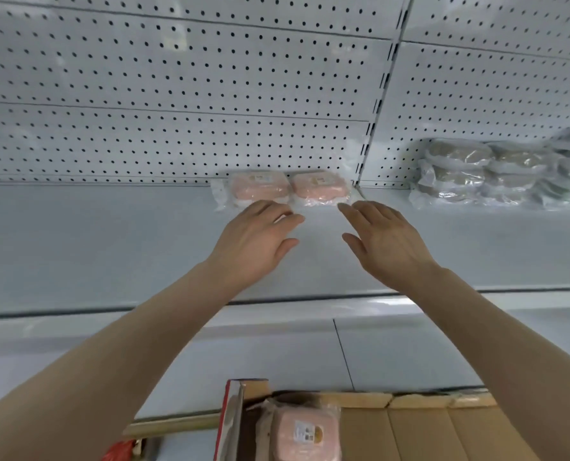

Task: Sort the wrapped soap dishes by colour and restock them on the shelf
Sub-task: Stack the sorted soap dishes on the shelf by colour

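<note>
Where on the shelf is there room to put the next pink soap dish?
The shelf is bare left of the two pink soap dishes, along the holed back wall. The front strip is bare too, beside the left hand and right hand. Far right is crowded with greenish stacks.

two pink soap dishes (pixel 288 188) on a white shelf (pixel 110 244), black-dotted white pegboard (pixel 177 94), olive-green dishes (pixel 476 171), brown box (pixel 426 427).

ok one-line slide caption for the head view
Both empty hands, left and right, hover before two pink soap dishes on the shelf.
</note>
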Available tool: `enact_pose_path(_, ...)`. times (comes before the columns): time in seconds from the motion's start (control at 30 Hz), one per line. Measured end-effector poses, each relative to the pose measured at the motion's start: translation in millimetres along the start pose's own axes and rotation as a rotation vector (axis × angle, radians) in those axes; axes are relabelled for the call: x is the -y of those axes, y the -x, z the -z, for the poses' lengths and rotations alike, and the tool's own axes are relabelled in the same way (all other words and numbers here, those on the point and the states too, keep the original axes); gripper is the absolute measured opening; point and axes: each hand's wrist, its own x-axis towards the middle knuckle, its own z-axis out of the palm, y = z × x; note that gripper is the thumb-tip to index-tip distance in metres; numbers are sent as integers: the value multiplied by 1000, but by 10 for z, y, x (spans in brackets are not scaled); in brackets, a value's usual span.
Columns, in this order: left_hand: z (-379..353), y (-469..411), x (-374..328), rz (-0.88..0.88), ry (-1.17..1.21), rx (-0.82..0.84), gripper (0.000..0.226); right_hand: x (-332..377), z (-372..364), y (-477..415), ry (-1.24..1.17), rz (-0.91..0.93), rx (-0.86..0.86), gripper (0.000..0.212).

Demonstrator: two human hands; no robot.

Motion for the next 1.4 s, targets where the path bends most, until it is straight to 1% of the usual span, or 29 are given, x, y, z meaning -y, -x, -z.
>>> enact_pose_path(0.13,276,395,-582,15,32,-1,33,73,304,691,-38,-1,3,52)
enact_pose_path(0.3,337,1080,-1257,34,62,67,33,204,364,1677,-70,60,32,47)
enact_pose_path(0.37,285,1358,-1441,84,86,100,34,249,317,2005,-94,61,40,45)
enact_pose_path(0.47,163,1822,-1752,227,161,192,34,328,158,2483,-125,56,96,44)
enact_pose_path(0.53,36,2165,-1980,304,205,295,35,425,-13,2794,-169,38,183,45)
enact_pose_path(0.6,-126,2522,-2204,335,222,423,40,591,-196,3042,-220,-9,282,45)
enact_pose_path(0.7,-322,2944,-2466,385,279,598,56,909,-464,3115,-290,-68,513,55)
enact_pose_path(0.73,-378,3046,-2524,394,298,634,63,1014,-569,3066,-309,-67,597,58)
enact_pose_path(0.8,-458,3181,-2599,408,315,677,69,1187,-808,2910,-327,-54,702,63)
enact_pose_path(0.9,-565,3287,-2603,417,317,697,66,1389,-1165,2686,-371,-68,710,70)
enact_pose_path(1.0,-620,3328,-2560,430,325,715,66,1505,-1428,2572,-358,-63,743,80)
enact_pose_path(1.1,-647,3346,-2527,406,306,728,67,1508,-1524,2540,-355,-90,756,80)
enact_pose_path(1.17,-654,3338,-2504,381,278,728,69,1411,-1465,2616,-355,-165,709,78)
enact_pose_path(1.2,-657,3319,-2493,371,254,727,72,1326,-1416,2690,-359,-231,677,78)
enact_pose_path(1.3,-725,3257,-2478,339,189,755,83,993,-1203,3067,-381,-535,598,76)
enact_pose_path(1.33,-773,3232,-2484,320,182,785,88,879,-1124,3239,-362,-626,594,75)
enact_pose_path(1.4,-870,3195,-2509,271,168,862,97,715,-1014,3616,-306,-759,675,74)
